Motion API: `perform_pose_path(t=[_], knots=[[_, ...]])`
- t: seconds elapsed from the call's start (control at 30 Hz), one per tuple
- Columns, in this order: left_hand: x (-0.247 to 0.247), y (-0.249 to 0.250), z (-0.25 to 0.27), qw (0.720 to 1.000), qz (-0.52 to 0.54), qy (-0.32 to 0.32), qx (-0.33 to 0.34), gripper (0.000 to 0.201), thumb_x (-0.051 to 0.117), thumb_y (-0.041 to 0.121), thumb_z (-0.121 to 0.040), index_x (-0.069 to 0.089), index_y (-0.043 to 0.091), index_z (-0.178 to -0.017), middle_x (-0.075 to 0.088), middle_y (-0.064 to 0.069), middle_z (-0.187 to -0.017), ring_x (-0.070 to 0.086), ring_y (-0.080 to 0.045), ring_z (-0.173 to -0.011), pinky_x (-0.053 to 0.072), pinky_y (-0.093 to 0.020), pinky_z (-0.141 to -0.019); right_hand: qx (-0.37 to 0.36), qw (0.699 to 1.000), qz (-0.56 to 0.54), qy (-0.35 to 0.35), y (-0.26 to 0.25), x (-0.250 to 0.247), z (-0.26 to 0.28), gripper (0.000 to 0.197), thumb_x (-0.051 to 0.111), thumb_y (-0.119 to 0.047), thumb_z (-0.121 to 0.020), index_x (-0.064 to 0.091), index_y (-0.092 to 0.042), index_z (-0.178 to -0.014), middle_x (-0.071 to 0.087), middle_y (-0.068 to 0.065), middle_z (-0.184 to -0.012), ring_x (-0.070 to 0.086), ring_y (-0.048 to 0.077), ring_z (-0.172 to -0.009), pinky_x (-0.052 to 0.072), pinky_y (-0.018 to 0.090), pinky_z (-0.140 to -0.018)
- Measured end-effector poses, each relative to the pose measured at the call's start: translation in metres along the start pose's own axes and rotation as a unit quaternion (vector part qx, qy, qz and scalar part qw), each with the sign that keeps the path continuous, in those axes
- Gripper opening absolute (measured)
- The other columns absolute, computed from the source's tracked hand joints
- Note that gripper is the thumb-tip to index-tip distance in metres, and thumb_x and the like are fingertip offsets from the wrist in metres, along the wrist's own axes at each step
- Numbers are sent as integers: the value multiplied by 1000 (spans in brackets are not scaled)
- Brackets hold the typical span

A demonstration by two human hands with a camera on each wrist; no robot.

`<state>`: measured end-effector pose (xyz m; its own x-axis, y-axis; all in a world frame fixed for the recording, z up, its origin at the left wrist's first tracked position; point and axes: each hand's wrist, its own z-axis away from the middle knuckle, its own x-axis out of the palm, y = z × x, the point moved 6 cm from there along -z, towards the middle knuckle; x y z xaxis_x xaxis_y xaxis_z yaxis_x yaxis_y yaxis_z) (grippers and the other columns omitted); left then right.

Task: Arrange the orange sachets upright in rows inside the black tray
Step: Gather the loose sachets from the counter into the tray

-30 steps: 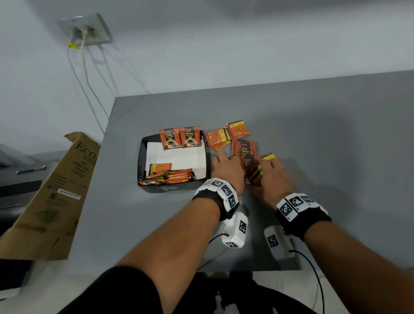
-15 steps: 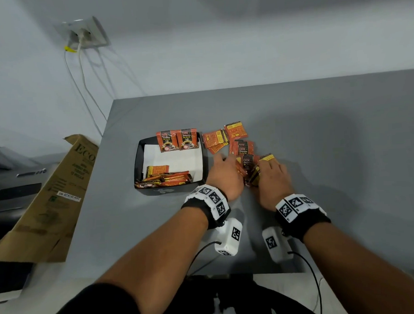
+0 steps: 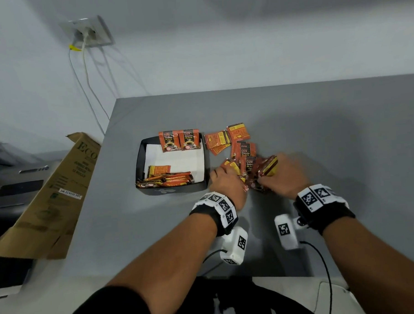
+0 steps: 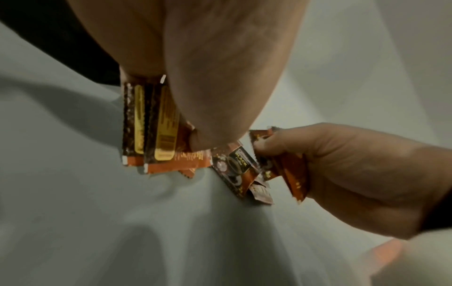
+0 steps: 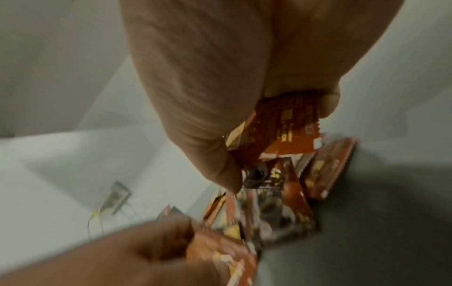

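Observation:
The black tray [image 3: 139,159] sits on the grey table, lined with white paper. Two orange sachets [image 3: 178,140] stand upright against its far wall, and several more [image 3: 165,177] lie in a row along its near wall. Right of the tray is a loose pile of sachets [image 3: 242,148]. My left hand [image 3: 226,179] grips a few sachets [image 4: 156,125] at the pile's near left edge. My right hand [image 3: 281,175] grips a small bunch of sachets [image 5: 281,123] at the pile's near right edge. Between the two hands more sachets [image 4: 234,166] stand on edge.
A brown cardboard box [image 3: 48,197] leans off the table's left side. A wall socket [image 3: 89,32] with white cables hangs above the far left corner. The grey table [image 3: 330,127] spreads out to the right and far side of the pile.
Both hands have closed in on the near part of the pile and gathered sachets into their fingers. The tray's contents have not moved.

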<state>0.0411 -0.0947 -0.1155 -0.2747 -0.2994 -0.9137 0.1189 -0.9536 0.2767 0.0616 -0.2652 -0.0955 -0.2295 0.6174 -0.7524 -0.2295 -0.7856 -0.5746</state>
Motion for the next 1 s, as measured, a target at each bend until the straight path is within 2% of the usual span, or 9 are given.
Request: perform_pose_path(t=[0.1, 0.2, 0.4, 0.47, 0.53, 0.63, 0.77, 0.9, 1.0], knots=[[0, 3, -1, 1000, -12, -2, 23, 72, 67, 42, -87, 35, 4, -139, 41, -18, -140, 36, -35, -130, 33, -41, -109, -9, 999, 53, 0, 0, 17, 3, 64, 83, -48, -62, 55, -22, -114, 65, 1, -102, 63, 24, -96, 54, 39, -86], [-2, 4, -1, 999, -8, 2, 39, 69, 69, 40, -85, 39, 5, -137, 42, -17, -137, 38, -35, -127, 34, -40, -109, -9, 995, 92, 27, 4, 24, 6, 74, 81, -44, -71, 46, -18, -131, 53, 10, -125, 48, 31, -117, 45, 46, -101], [-5, 6, -3, 998, 5, -21, 60, 66, 68, 31, -85, 39, 5, -138, 41, -18, -137, 35, -37, -128, 34, -42, -109, -30, 993, 109, 40, 3, 25, 5, 76, 82, -38, -73, 44, -12, -133, 46, 12, -131, 43, 31, -121, 41, 43, -103], [-7, 8, -1, 998, 27, -24, 56, 65, 71, 24, -84, 38, 10, -138, 39, -16, -135, 42, -36, -124, 42, -43, -104, -41, 994, 97, 40, 1, 26, 5, 72, 82, -32, -73, 44, -11, -130, 47, 12, -131, 44, 33, -123, 42, 45, -105], [-9, 11, 2, 997, 53, -28, 53, 72, 74, 19, -81, 32, 16, -139, 36, -12, -133, 56, -36, -110, 52, -43, -93, -50, 994, 91, 41, 2, 27, 6, 72, 84, -30, -72, 45, -11, -129, 48, 12, -131, 46, 34, -123, 42, 46, -106], [-12, 12, 5, 996, 53, -24, 65, 83, 75, 23, -81, 24, 16, -147, 36, -10, -139, 56, -33, -112, 51, -38, -93, -49, 996, 66, 29, 3, 27, 7, 75, 86, -38, -67, 48, -18, -128, 50, 8, -128, 52, 31, -117, 46, 48, -102], [-29, 2, 15, 990, 129, -27, 47, 52, 69, 14, -86, 42, 12, -131, 61, -13, -121, 63, -30, -108, 54, -39, -89, -51, 998, -26, -30, 9, 20, 1, 59, 83, -52, -64, 62, -27, -114, 68, -4, -102, 68, 17, -92, 56, 40, -85], [-62, -11, 36, 977, 192, -18, 93, 44, 66, 15, -89, 46, 12, -129, 67, -9, -115, 66, -26, -102, 55, -37, -86, -48, 968, -241, -58, -7, -7, 13, 25, 86, -16, -74, 72, -16, -94, 77, 4, -82, 74, 26, -80, 57, 32, -66], [-98, -30, 47, 962, 250, -2, 105, 43, 63, 18, -92, 50, 17, -133, 65, 0, -116, 64, -17, -101, 53, -32, -85, -63, 947, -309, -65, -31, -20, 21, 14, 76, -15, -84, 68, -20, -94, 76, -6, -75, 72, 12, -71, 53, 18, -55]])
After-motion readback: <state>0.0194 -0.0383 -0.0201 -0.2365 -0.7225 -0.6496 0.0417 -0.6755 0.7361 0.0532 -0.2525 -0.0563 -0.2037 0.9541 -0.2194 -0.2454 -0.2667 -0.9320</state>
